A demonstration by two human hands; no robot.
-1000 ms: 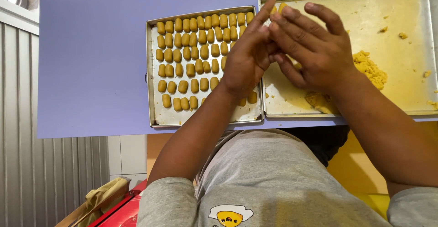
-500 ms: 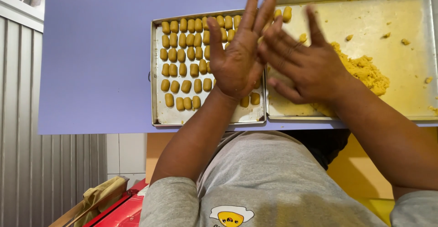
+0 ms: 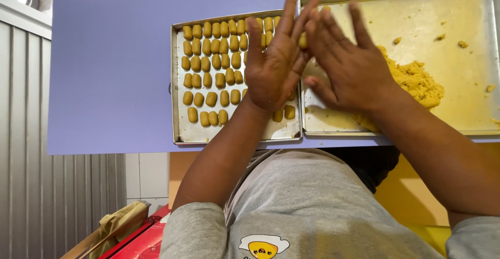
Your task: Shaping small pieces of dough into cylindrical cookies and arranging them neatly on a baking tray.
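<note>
Head view shows the left hand (image 3: 273,66) and right hand (image 3: 349,64) pressed palm to palm, fingers straight and spread, with a small dough piece (image 3: 302,41) pinched between them above the seam of two trays. That dough looks soft, light and crumbly, best held gently between the flat palms. Rows of shaped yellow pieces (image 3: 213,66) fill the left tray (image 3: 177,108); the right tray (image 3: 469,113) holds a loose dough heap (image 3: 416,82) and crumbs.
</note>
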